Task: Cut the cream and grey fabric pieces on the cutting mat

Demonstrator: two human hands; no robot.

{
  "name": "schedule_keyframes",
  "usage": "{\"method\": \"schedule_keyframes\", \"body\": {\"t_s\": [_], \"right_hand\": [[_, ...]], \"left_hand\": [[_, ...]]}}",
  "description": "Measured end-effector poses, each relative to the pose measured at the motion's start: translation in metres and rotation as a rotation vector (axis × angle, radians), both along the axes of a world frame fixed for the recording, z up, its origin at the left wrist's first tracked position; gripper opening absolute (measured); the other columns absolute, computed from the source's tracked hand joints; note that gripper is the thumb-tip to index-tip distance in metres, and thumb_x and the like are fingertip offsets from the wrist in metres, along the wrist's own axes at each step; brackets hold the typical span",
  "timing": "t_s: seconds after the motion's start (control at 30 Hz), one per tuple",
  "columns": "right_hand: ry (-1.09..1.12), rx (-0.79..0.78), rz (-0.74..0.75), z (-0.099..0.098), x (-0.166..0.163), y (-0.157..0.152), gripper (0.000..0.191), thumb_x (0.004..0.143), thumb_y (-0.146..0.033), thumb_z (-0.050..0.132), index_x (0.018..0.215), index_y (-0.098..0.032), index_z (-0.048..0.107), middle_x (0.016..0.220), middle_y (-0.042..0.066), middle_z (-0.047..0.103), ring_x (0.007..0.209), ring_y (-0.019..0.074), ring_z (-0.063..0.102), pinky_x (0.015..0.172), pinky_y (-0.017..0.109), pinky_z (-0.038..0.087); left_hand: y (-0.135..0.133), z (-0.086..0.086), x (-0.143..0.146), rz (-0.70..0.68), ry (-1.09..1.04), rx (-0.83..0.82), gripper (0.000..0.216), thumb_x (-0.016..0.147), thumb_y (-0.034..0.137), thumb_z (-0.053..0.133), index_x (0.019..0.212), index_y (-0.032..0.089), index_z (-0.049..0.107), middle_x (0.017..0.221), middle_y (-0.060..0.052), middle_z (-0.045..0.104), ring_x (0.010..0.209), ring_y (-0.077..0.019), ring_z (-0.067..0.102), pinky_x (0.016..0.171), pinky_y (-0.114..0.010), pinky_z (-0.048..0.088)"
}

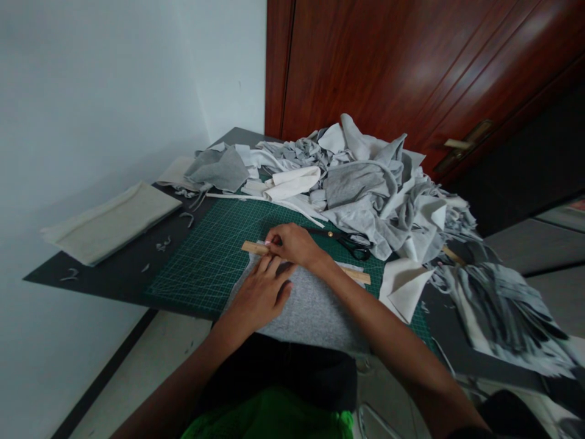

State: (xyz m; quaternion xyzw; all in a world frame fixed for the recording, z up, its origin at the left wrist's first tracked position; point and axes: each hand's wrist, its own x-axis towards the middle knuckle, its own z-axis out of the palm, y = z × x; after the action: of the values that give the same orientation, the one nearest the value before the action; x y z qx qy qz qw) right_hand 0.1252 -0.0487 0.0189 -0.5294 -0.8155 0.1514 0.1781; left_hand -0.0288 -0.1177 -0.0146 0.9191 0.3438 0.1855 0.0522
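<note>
A piece of grey cloth [315,305] lies on a green cutting mat [205,244] and hangs toward the front edge. Across its far side runs a wooden ruler [356,275], with my right forearm crossing above it. My left hand [260,296] rests with fingers stretched out on the cloth and the ruler's near edge. My right hand [292,244] is closed in a pinch at the ruler's left part. A tiny pale pink spot shows at its fingertips; what it holds there I cannot make out. Black-handled scissors [350,241] lie just beyond the right wrist.
A large heap of grey and white cloth scraps [365,183] covers the back. Folded cream cloth [114,222] lies at left, a white cloth piece [404,286] at right. Stacked grey strips [507,311] sit at far right. A brown door [365,67] stands behind the table.
</note>
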Motion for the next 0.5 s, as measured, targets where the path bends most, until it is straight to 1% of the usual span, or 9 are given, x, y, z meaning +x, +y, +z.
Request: {"method": "schedule_keyframes", "body": {"t_s": [0.13, 0.5], "right_hand": [[0.011, -0.003, -0.009, 0.0, 0.009, -0.006, 0.011, 0.087, -0.025, 0.061, 0.091, -0.022, 0.072, 0.085, 0.001, 0.072, 0.078, 0.014, 0.063, 0.068, 0.024, 0.041], [0.01, 0.001, -0.026, -0.003, 0.019, -0.013, 0.008, 0.086, -0.023, 0.063, 0.088, -0.022, 0.071, 0.085, 0.001, 0.071, 0.078, 0.0127, 0.063, 0.066, 0.023, 0.04]], "left_hand": [[0.0, 0.001, 0.0, -0.006, -0.012, -0.01, 0.039, 0.097, 0.029, 0.044, 0.134, 0.021, 0.056, 0.131, -0.011, 0.051, 0.131, -0.0304, 0.04, 0.112, -0.05, 0.039], [0.0, -0.001, 0.0, 0.004, 0.013, 0.028, 0.04, 0.097, 0.03, 0.044, 0.134, 0.02, 0.056, 0.135, -0.013, 0.049, 0.133, -0.032, 0.039, 0.111, -0.05, 0.039]]}}
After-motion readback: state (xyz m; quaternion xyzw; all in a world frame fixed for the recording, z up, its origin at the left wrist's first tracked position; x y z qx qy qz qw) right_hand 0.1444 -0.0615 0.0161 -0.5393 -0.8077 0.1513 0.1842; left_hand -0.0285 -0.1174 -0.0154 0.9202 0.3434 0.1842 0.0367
